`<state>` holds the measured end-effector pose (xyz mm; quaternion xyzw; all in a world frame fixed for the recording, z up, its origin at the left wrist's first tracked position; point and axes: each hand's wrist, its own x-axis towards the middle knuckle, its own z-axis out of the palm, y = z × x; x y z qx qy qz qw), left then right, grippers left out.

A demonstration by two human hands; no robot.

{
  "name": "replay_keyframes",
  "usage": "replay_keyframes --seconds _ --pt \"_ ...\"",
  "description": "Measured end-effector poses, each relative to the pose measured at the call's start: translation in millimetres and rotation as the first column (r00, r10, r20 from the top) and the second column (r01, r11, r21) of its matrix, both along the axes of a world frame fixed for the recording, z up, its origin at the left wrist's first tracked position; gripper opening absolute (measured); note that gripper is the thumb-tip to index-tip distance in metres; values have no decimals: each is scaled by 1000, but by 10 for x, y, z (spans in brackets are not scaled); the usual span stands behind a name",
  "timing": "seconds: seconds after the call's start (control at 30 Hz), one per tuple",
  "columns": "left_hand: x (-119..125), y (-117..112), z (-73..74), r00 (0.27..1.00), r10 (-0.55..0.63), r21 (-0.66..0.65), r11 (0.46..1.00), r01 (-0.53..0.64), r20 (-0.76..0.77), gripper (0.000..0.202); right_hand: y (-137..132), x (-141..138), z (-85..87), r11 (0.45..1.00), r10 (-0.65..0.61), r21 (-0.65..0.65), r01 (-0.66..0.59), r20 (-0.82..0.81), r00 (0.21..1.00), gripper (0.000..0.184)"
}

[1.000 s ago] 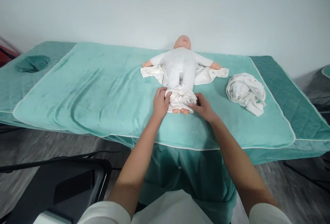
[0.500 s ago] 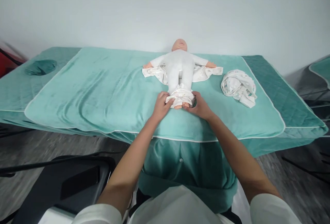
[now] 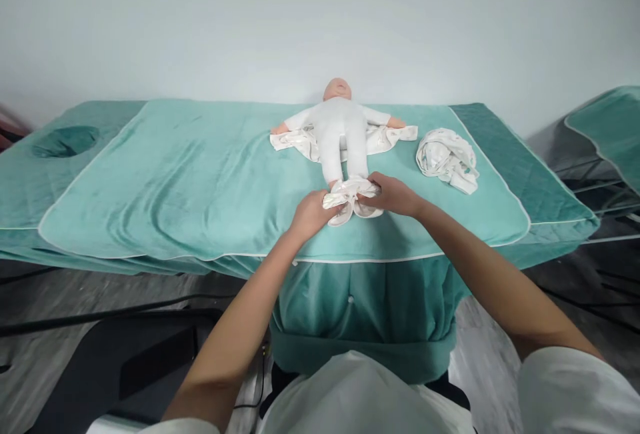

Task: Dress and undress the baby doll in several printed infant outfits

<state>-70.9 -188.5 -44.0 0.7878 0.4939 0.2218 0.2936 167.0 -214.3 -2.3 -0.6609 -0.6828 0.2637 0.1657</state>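
On the bed (image 3: 200,181), the doll (image 3: 340,124) lies head toward twelve o'clock, a garment (image 3: 390,141) spread beneath its arms. Trousers (image 3: 354,187) sit at six, perhaps partly over its feet, between left hand (image 3: 309,214) at seven and right hand (image 3: 397,195) at five. A bundled cloth (image 3: 445,157) rests past three, the bed's hole (image 3: 66,142) at nine

We can read no text, label, brand, number or sign. On the white garment (image 3: 353,187) held between the left hand (image 3: 311,215) and the right hand (image 3: 396,194), we see faint marks too small to make out. Beyond the grip and to its right, the bundled cloth (image 3: 440,154) bears small coloured prints that we cannot resolve into letters.
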Motion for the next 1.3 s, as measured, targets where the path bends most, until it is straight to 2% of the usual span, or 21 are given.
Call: replay_keyframes --seconds 0.1,0.17,0.2,0.27,0.37,0.5,0.6,0.7,0.8,0.9,1.1,1.2,1.3 --pt "-126 -38 195 989 -113 -166 978 127 92 33 -34 76 207 986 93 -129 -108 -121 988 53" --pt "-228 -44 345 972 -224 -218 947 235 74 32 -45 113 379 951 193 -210 -226 -165 967 56" --pt "-277 -46 429 963 -268 -214 941 262 0 30 -50 116 471 928 250 -240 -284 -162 955 56" --pt "-357 -58 617 920 -305 -137 950 279 -246 24 -59 85 658 885 365 -271 -379 -102 925 53" --pt "-425 -104 970 787 -234 33 951 307 -571 17 -63 -52 931 881 459 -209 -425 151 876 50" --pt "-469 -204 1531 649 -141 101 942 321 -747 21 -62 -301 1301 873 436 -37 -487 508 743 52" --pt "-513 -283 1897 632 -26 185 946 265 -775 26 -98 -456 1614 836 377 71 -544 646 664 51" --pt "-564 -359 2141 671 69 263 945 193 -739 34 -190 -567 1906 774 322 157 -613 736 596 49" --pt "-609 -426 2257 704 123 333 927 170 -700 39 -299 -624 2095 713 284 208 -669 787 547 45" --pt "-642 -462 2285 729 134 379 908 181 -671 36 -364 -610 2176 698 275 232 -677 787 552 41" --pt "-653 -466 2272 835 134 490 853 177 -534 25 -380 -497 2251 752 295 312 -581 630 719 35" --pt "-626 -496 2289 932 84 504 856 113 -352 18 -432 -518 2301 748 308 390 -537 513 801 32" --pt "-599 -551 2319 995 -43 441 894 79 -90 14 -521 -581 2363 742 317 467 -481 389 865 30"
